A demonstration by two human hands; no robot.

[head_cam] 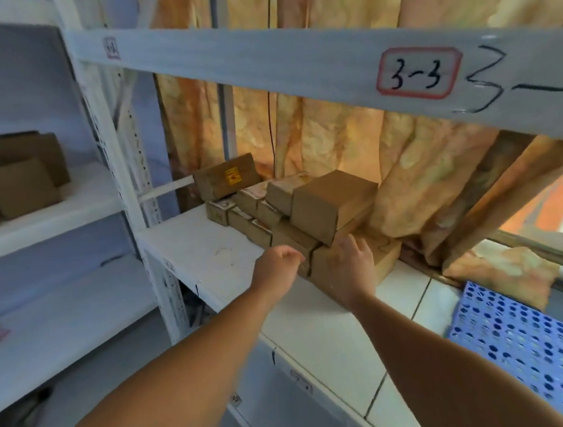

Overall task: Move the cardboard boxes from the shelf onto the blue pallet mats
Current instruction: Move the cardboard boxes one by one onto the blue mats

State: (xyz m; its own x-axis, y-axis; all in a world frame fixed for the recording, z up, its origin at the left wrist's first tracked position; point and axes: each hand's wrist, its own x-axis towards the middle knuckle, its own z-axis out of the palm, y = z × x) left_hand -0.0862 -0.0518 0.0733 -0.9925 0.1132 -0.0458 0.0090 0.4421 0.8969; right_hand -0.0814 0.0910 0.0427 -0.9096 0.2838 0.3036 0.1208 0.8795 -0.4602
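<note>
My right hand lies against the near face of the lowest cardboard box in the stack, fingers spread and fairly straight, fingertips reaching up to its top edge. It presses on the box rather than wrapping it. My left hand sits just beside the left corner of that same box, fingers loosely curled with nothing in them; whether the knuckles actually touch the cardboard I cannot tell. So the box sits between my two hands, closer under the right. Right above my right hand's fingertips, a larger plain box rests on top of the stack, tilted a little toward me. Behind and to the left run smaller boxes in rows, and at the far end one box with a yellow label sits on top of them. The whole stack stands on the white shelf, pushed toward its right end against the orange curtain. The beam above carries a tag marked 3-3. Down to my right, below shelf level, lies the blue pallet mat, perforated, well apart from the stack. On the neighbouring rack to the left stand more brown boxes.
</note>
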